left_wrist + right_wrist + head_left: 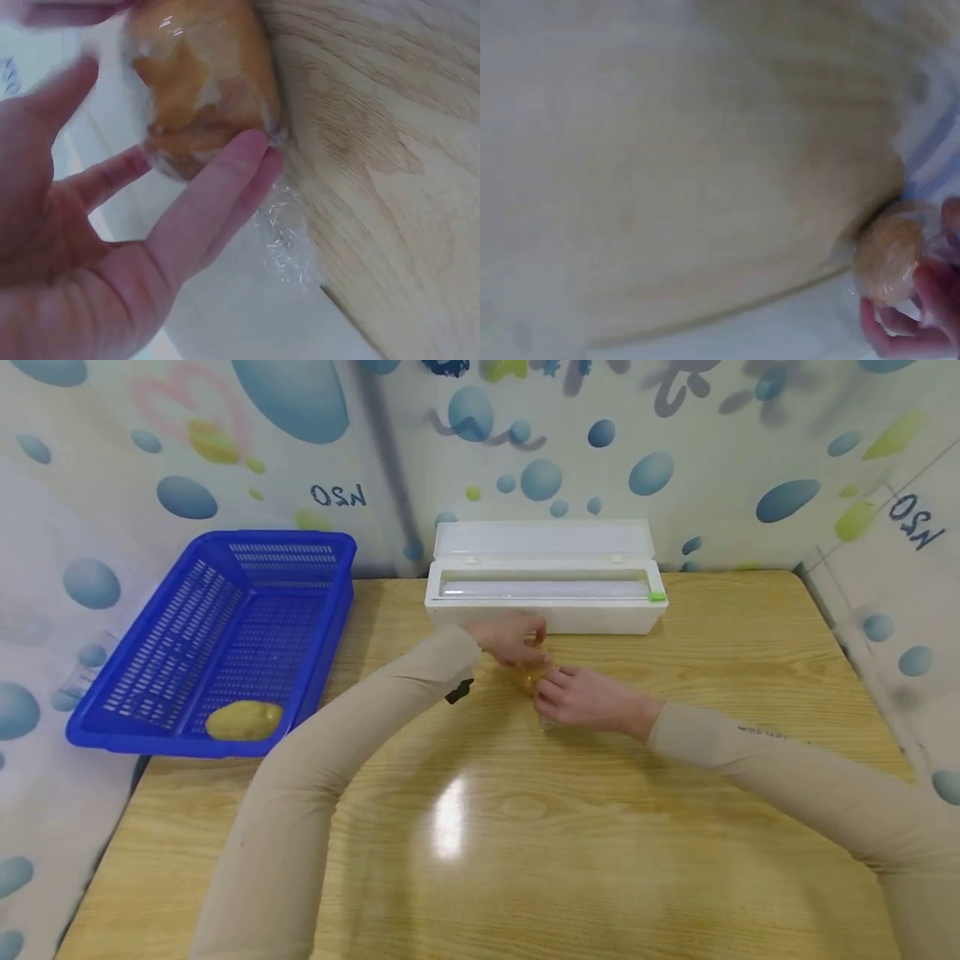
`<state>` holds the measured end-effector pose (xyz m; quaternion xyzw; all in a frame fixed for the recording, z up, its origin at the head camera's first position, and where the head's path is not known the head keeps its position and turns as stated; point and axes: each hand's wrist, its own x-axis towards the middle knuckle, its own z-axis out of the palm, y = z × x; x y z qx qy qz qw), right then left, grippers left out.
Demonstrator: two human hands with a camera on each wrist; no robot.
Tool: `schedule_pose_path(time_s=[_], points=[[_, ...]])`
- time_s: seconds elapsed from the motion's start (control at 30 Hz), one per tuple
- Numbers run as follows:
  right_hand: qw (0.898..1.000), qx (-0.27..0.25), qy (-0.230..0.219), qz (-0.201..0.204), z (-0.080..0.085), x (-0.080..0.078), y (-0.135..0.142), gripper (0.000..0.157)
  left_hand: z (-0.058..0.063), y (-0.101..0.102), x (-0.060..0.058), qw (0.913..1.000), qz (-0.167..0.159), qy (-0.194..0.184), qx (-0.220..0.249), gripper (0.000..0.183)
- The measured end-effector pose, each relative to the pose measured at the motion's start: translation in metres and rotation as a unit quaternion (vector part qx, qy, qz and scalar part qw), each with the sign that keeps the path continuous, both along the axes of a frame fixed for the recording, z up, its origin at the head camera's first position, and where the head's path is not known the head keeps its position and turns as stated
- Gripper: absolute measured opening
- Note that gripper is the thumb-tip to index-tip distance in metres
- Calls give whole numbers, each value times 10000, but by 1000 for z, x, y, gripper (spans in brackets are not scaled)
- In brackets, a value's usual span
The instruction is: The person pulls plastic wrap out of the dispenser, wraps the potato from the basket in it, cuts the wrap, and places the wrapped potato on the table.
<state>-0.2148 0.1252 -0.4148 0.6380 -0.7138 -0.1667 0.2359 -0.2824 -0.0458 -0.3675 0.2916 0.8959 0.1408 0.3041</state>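
A potato wrapped in clear cling film is between the two hands, over the table just before the white box. My left hand has fingertips on both sides of its lower end; one finger stands away from it. Loose crinkled film trails below these fingertips in the left wrist view. From the right, my right hand holds the potato with bent fingers. In the right wrist view the wrapped potato shows at the right edge, with fingers around it.
A white cling film dispenser box, lid raised, stands at the table's back, a green slider at its right end. On the left, a blue basket holds one bare potato. Patterned cloth walls border the table.
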Motion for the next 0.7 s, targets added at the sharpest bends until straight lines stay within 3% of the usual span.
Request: schedule_pose_path(time_s=[0.13,0.2,0.27,0.37,0.43,0.5,0.6,0.7], points=[[9937,-577,-826,-490,-3,1,3,19,0,-5,-3,9987,122,-432,260,29],[9787,-981,-1623,-790,-3,1,4,19,0,-6,-5,9986,98,-440,263,29],[9510,-1355,-2544,-1116,-3,-2,4,17,0,-6,-6,9984,123,-495,246,29],[8966,-1790,-3750,-1533,0,-6,1,11,0,-6,-8,9975,224,-631,212,27],[8640,-1959,-4285,-1777,0,-9,0,9,0,-6,-9,9969,257,-713,225,25],[8399,-2087,-4627,-1921,1,-11,-1,8,-2,-6,-10,9966,212,-759,237,24],[8287,-2169,-4754,-2004,0,-12,-1,6,-3,-6,-11,9969,90,-738,255,24],[8408,-2164,-4598,-1868,0,-11,-1,5,-3,-4,-11,9981,-68,-574,195,22]])
